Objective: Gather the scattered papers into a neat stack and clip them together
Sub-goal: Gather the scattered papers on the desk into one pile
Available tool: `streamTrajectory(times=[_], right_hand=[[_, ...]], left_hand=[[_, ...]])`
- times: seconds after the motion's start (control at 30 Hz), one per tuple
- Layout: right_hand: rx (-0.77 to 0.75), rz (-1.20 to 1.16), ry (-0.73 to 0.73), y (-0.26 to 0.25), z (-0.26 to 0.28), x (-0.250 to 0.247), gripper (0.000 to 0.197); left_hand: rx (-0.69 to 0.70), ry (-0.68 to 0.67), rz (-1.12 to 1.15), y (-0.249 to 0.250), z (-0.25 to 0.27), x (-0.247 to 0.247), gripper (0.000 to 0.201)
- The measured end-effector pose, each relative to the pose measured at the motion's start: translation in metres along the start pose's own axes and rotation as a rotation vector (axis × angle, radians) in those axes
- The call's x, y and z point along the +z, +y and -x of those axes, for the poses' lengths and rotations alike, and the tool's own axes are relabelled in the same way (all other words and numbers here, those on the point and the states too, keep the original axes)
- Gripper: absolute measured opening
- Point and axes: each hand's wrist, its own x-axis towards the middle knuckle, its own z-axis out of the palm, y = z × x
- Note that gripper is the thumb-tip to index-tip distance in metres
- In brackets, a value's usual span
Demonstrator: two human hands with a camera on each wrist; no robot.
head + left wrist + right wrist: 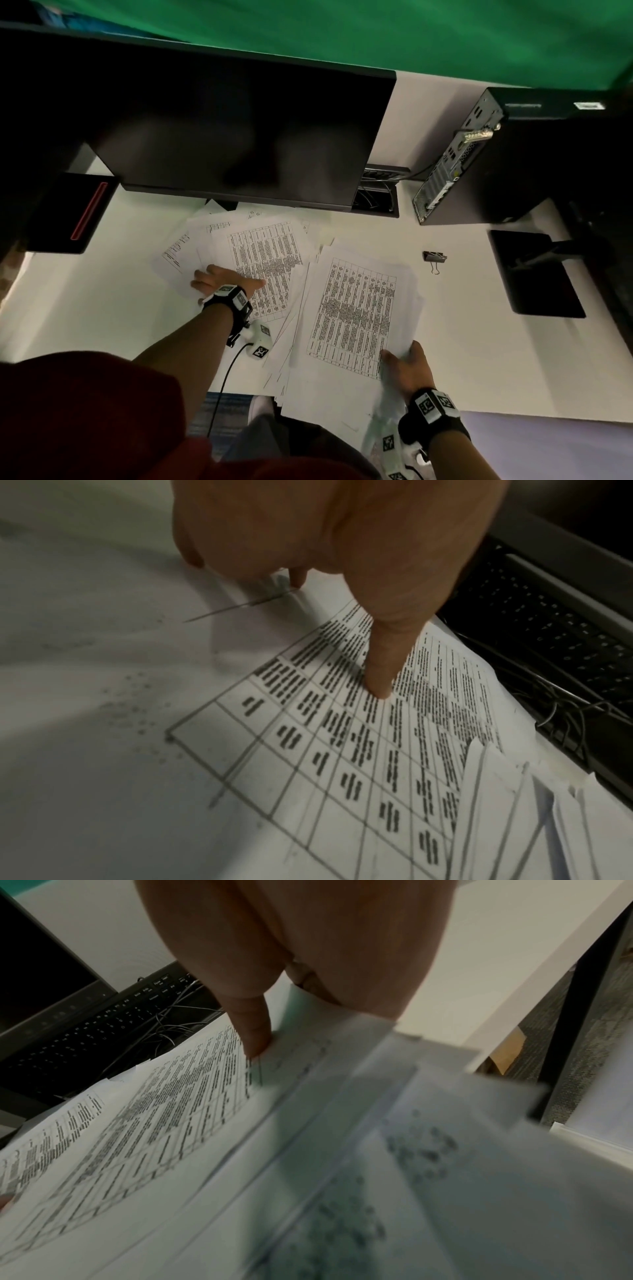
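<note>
Printed table sheets lie on the white desk (102, 301) in two groups. A loose spread of papers (270, 250) sits below the monitor, and my left hand (222, 277) presses flat on it, thumb (380, 685) out on a printed sheet (342, 750). A bigger bundle of papers (356, 308) lies to the right and hangs over the desk's front edge. My right hand (406, 363) pinches its near right corner, thumb (255, 1039) on the top sheet (171, 1110), fingers hidden beneath. A black binder clip (434, 257) lies alone right of the bundle.
A dark monitor (239, 137) stands over the papers, with a keyboard (548, 631) and tangled cables behind them. A computer tower (479, 154) and a black stand base (534, 274) are at the right. A black box with a red stripe (75, 212) sits at the left.
</note>
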Motion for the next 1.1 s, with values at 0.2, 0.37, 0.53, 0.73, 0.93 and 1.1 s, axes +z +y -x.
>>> streamTrajectory(times=[0.2,0.37,0.53,0.73,0.93,1.1], right_hand=[[-0.006,0.035,-0.009,-0.001,0.001,0.000,0.034],[-0.002,0.048,-0.020,-0.004,0.002,-0.001,0.033],[0.021,0.039,-0.006,0.000,-0.002,0.001,0.036],[0.019,0.035,0.001,0.002,-0.003,0.002,0.034],[0.011,0.014,0.004,0.005,-0.003,0.002,0.033],[0.011,-0.040,-0.009,0.004,-0.003,0.002,0.031]], left_hand=[[0.036,-0.001,-0.097,0.011,0.000,0.005,0.124],[0.034,-0.028,0.037,0.016,0.016,0.011,0.104],[0.067,-0.037,0.149,0.020,0.025,0.011,0.095],[0.039,-0.123,0.241,0.019,0.021,0.003,0.060],[0.136,-0.186,0.402,0.019,0.036,-0.013,0.056],[0.356,-0.132,0.513,0.000,0.064,-0.031,0.062]])
